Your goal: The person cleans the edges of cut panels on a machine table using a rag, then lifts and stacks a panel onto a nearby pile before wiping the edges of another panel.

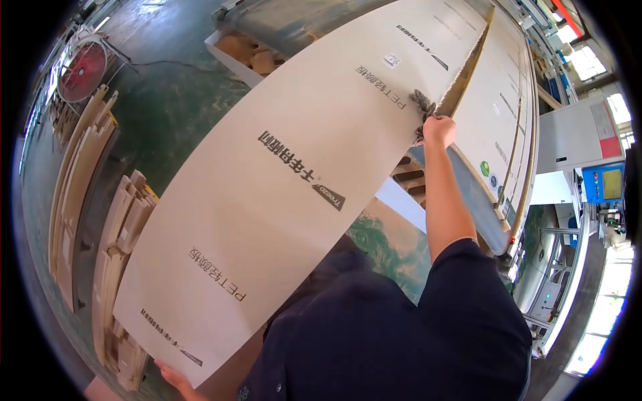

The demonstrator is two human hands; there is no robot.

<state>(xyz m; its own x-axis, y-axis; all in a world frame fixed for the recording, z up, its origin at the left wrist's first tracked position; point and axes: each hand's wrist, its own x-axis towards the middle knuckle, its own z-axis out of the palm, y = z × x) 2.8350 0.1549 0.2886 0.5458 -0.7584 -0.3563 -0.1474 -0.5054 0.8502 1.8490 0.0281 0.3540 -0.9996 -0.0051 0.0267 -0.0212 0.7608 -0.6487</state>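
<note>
A long white printed board (254,194) stretches from the lower left to the top of the head view, with dark lettering on its face. My right hand (439,131) is closed around a bunched grey cloth (422,107) at the board's right edge. Beyond that edge, a narrow gap shows brown wood. My left hand (175,378) is at the near lower corner of the board, its fingers against the edge and partly hidden by it; it appears to grip the board there.
To the right lies a stack of similar printed boards (501,113). Bundles of wooden strips (120,240) stand at the left, near a round red fan (83,69). A machine with a blue control panel (603,183) is at the far right. Green floor (167,100) shows beyond the board.
</note>
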